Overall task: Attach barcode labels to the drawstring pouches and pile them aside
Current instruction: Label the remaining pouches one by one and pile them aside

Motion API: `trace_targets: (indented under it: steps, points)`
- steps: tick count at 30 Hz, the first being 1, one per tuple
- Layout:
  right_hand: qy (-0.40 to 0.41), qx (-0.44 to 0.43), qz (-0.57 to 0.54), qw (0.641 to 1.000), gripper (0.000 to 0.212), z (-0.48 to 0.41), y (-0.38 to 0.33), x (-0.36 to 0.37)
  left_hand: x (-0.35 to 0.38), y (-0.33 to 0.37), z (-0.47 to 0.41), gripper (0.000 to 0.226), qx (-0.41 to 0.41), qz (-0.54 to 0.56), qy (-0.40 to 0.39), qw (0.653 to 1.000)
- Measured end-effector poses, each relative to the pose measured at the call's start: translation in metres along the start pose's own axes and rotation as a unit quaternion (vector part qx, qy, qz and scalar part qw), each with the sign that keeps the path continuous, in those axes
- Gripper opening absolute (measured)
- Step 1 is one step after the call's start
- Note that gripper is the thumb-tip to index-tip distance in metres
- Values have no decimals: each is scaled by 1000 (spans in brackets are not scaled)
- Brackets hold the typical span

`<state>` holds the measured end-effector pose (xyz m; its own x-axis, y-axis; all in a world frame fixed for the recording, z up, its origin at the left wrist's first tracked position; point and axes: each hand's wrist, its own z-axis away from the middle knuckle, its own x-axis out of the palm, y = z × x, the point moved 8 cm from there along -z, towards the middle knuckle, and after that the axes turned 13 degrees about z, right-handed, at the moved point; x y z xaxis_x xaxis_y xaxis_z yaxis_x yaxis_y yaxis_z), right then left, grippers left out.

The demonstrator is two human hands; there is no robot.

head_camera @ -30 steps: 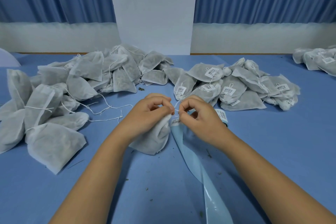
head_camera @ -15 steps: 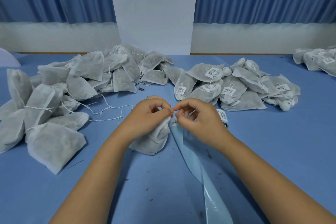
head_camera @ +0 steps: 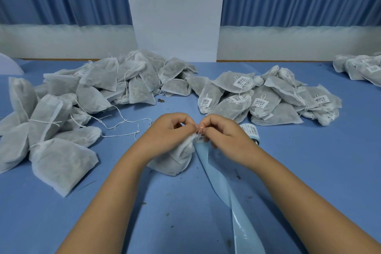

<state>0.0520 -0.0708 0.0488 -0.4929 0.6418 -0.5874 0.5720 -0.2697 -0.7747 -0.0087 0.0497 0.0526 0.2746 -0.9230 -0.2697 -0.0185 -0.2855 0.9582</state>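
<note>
A white drawstring pouch point(head_camera: 175, 161) rests on the blue table in front of me, its gathered neck under my fingers. My left hand point(head_camera: 167, 132) pinches the pouch's neck and string. My right hand point(head_camera: 224, 134) meets it fingertip to fingertip, holding the white string and a small barcode label point(head_camera: 201, 139) against it. A roll of barcode labels point(head_camera: 252, 132) lies just right of my right hand. Its pale blue backing strip point(head_camera: 222, 187) trails toward me. Unlabelled pouches point(head_camera: 68, 109) are heaped at the left; labelled pouches point(head_camera: 257, 99) are piled at the right.
More labelled pouches point(head_camera: 362, 68) lie at the far right edge of the table. Loose strings point(head_camera: 123, 126) spread from the left heap toward my hands. Small crumbs dot the blue table surface point(head_camera: 309, 161). A white wall and blue curtains stand behind the table.
My hands have stayed together over the pouch, with the fingertips drawn closer around the string and label. The pouch has shifted slightly under my left hand.
</note>
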Motion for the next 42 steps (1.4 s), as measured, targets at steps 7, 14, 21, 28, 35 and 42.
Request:
trace_targets:
  steps: [7, 14, 21, 28, 35, 42]
  points:
    - [14, 41, -65, 997, 15, -1, 5, -4, -3, 9, 2, 19, 36, 51, 3, 998]
    - [82, -22, -104, 991, 24, 0, -3, -17, 2, 6, 1, 26, -4, 138, -14, 990]
    - [99, -23, -69, 992, 26, 2, -6, -15, -1, 1, 0, 19, -19, 177, 2, 984]
    - [72, -17, -95, 993, 6, 3, -6, -13, -2, -4, -2, 14, -39, 178, 7, 983]
    - [71, -14, -97, 993, 12, 2, -5, -16, 2, -2, 0, 44, -13, 78, -31, 996]
    - [63, 4, -122, 990, 16, 0, -2, -15, 3, -4, 1, 18, -21, 75, -56, 995]
